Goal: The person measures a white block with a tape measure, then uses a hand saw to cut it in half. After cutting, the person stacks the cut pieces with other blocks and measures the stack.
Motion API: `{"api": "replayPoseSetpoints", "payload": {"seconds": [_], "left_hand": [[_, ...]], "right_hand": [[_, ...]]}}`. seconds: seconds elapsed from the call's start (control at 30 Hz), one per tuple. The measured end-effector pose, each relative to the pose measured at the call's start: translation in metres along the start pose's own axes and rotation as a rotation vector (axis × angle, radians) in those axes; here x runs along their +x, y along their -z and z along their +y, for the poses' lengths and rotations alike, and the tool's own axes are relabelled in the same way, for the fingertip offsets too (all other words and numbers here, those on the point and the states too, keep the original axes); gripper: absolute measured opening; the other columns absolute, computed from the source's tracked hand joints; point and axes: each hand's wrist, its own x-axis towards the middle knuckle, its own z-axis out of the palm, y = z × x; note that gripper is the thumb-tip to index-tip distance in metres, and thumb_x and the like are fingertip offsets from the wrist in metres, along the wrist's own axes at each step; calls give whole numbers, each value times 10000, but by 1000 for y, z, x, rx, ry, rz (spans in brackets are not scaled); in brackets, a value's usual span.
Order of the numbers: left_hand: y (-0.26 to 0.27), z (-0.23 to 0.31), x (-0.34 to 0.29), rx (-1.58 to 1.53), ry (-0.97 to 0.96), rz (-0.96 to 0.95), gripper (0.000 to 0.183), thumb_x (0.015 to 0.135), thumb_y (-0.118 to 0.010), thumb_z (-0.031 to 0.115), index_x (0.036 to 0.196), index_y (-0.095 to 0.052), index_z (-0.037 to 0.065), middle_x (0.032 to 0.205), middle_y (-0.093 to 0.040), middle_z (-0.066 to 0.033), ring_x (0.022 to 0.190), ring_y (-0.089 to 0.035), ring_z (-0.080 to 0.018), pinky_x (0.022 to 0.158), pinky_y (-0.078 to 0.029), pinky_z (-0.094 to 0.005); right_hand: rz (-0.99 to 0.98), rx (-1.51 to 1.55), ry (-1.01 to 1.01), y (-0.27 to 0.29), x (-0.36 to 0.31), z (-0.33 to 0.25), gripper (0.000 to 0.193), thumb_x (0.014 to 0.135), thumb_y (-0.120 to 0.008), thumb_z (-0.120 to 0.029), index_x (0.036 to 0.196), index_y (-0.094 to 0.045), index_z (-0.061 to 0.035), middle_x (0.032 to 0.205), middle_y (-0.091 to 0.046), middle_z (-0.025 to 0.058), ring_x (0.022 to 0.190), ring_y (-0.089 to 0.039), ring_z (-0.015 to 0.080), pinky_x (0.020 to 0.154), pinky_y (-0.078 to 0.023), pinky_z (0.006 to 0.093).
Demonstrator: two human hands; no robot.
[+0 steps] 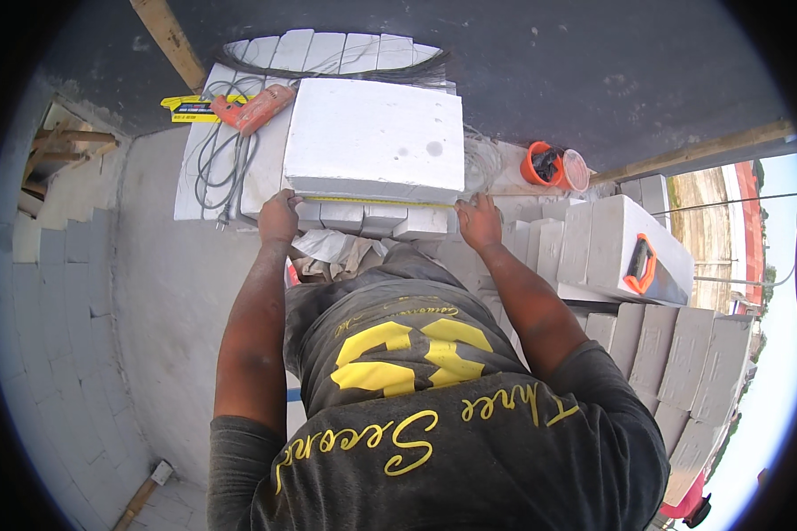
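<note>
A yellow tape measure [372, 202] is stretched along the near lower edge of a large white block [376, 133]. Its left end is pinched in my left hand [279, 217], at the block's near left corner. At the near right corner, my right hand [480, 221] has its fingers closed on the other end of the tape; whether the case is in that palm is hidden. The block lies flat on a stack of smaller white blocks [341, 215], whose ends show below the tape.
Left of the block lie a red power tool [255, 110], its coiled grey cable [208, 164] and a yellow-handled saw or blade [189, 109]. An orange bucket [540, 165] stands at right. An orange-handled handsaw [642, 264] rests on stacked blocks [584, 239]. A wooden beam [170, 40] leans far left.
</note>
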Motion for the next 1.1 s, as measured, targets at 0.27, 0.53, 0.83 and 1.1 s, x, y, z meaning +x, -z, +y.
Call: {"api": "replayPoseSetpoints", "payload": {"seconds": [0.27,0.53,0.83,1.1], "left_hand": [[-2,-2,1,-28,-15,17,172,903,-637,212,970,-703,69,937,-696,-192,884,-666,-379,768,-508,-466],[0,-2,3,-35,-24,-1,176,902,-641,215,966,-704,63,938,-695,-197,891,-664,-385,769,-508,-465],[-2,-5,6,1,-1,-18,189,901,-642,234,962,-704,67,926,-693,-201,882,-668,-383,762,-510,-470],[4,-1,6,18,17,-40,189,900,-648,252,952,-707,80,901,-695,-194,866,-671,-375,741,-511,-468]], "right_hand": [[20,11,-1,1,-1,0,224,897,-606,-281,1036,-734,-161,1091,-557,131,1063,-524,313,864,-460,463],[-32,5,-23,7,0,-3,244,906,-595,-295,1067,-730,-172,1119,-546,126,1081,-511,307,901,-449,457],[34,18,-11,4,0,-3,201,875,-631,-267,1001,-740,-155,1073,-576,143,1050,-546,333,843,-479,475],[41,11,10,4,1,-2,202,874,-632,-276,997,-742,-160,1065,-575,142,1038,-548,326,838,-480,470]]}}
